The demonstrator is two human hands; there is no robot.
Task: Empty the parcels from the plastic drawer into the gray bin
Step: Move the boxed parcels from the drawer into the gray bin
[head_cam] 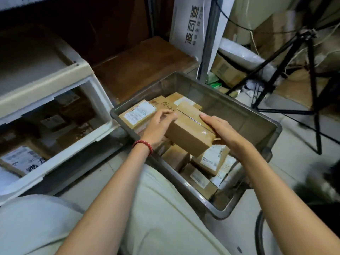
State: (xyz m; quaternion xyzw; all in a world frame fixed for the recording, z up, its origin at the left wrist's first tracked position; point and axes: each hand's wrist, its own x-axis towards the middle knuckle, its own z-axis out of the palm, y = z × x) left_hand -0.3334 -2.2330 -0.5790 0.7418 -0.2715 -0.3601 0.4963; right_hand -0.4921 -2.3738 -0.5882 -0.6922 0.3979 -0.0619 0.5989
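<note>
Hands over gray bin (257, 115): left hand (158, 126) and right hand (219, 129) w/ fingers clasping a taped brown parcel (187, 133) from both sides, atop other parcels in bin. Plastic drawer (60, 144) at left, pulled out, parcels inside.

Open room at the far right of the gray bin (257, 115); the near and left parts are packed.

Inside the gray bin, parcels (213, 159) pile along its left and near sides, and the long brown box (189, 131) lies across them with both hands (158, 126) on it, blocking the middle. The bin's far-right corner shows bare floor and walls. Left of the bin, the plastic drawer (60, 144) stands open at the top, parcels filling it. Right of the bin, tripod legs (312, 100) cross the floor. Near the bin, the person's lap fills the gap.
</note>
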